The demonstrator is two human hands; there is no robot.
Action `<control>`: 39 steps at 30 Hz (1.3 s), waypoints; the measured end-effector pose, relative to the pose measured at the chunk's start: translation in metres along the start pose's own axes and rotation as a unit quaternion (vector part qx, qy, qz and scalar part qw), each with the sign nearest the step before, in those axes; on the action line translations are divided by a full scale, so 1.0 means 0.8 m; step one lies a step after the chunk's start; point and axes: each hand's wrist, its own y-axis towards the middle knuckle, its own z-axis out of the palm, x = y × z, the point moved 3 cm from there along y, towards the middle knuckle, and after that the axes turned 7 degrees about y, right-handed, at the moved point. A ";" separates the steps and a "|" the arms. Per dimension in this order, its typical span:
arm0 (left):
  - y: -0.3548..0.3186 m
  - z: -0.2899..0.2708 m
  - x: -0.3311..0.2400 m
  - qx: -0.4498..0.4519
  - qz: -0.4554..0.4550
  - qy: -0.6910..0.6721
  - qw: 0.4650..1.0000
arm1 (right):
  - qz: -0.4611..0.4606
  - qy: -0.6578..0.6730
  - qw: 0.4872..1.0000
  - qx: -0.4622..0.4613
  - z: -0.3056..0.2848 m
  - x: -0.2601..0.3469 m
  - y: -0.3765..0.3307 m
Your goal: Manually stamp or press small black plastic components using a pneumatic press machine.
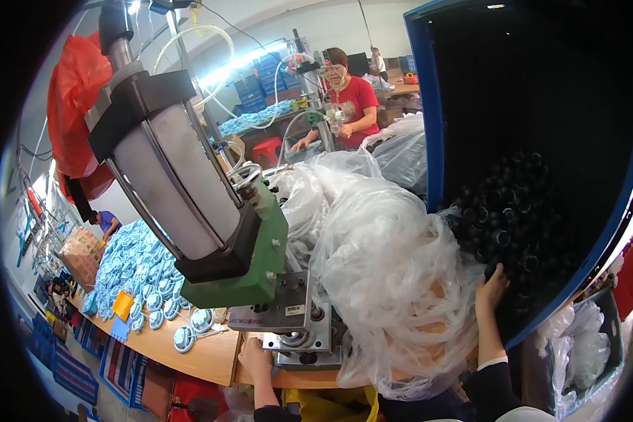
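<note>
My left hand (255,357) is at the table's front edge, against the left side of the metal die base (306,344) of a bench press (190,176). Its fingers look curled, and what they hold, if anything, is hidden. My right hand (492,290) reaches into a large tilted blue bin (432,112) with a dark inside. Its fingertips are bent together around a small black part (490,271) at the edge of a heap of black round parts (517,218). Crumpled clear plastic sheeting (394,253) lies between the press and the bin.
Many light-blue round pieces with cords (144,260) cover the wooden table (211,355) on the left. An orange piece (122,304) lies among them. A red bag (81,105) hangs behind the press. Across the table sits a person in red (359,105). A crate with plastic bags (587,344) stands at right.
</note>
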 end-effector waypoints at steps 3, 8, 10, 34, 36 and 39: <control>-0.003 0.004 0.004 -0.053 0.009 -0.003 0.999 | 0.009 0.032 0.999 0.013 -0.014 0.012 -0.003; -0.006 -0.008 -0.006 -0.061 0.004 -0.011 0.998 | -0.027 0.089 0.996 -0.014 -0.002 0.003 -0.004; -0.006 -0.013 -0.006 -0.055 0.005 -0.011 0.998 | -0.032 0.089 0.995 -0.020 0.003 -0.001 -0.004; -0.038 -0.150 -0.164 -0.126 0.051 -0.498 0.856 | -0.121 0.462 0.853 0.211 -0.095 0.039 -0.117; -0.034 -0.147 -0.169 -0.121 -0.002 -0.546 0.829 | -0.100 0.462 0.852 0.225 -0.102 0.042 -0.121; -0.042 -0.145 -0.164 -0.179 -0.010 -0.519 0.835 | -0.122 0.447 0.843 0.273 -0.107 0.054 -0.134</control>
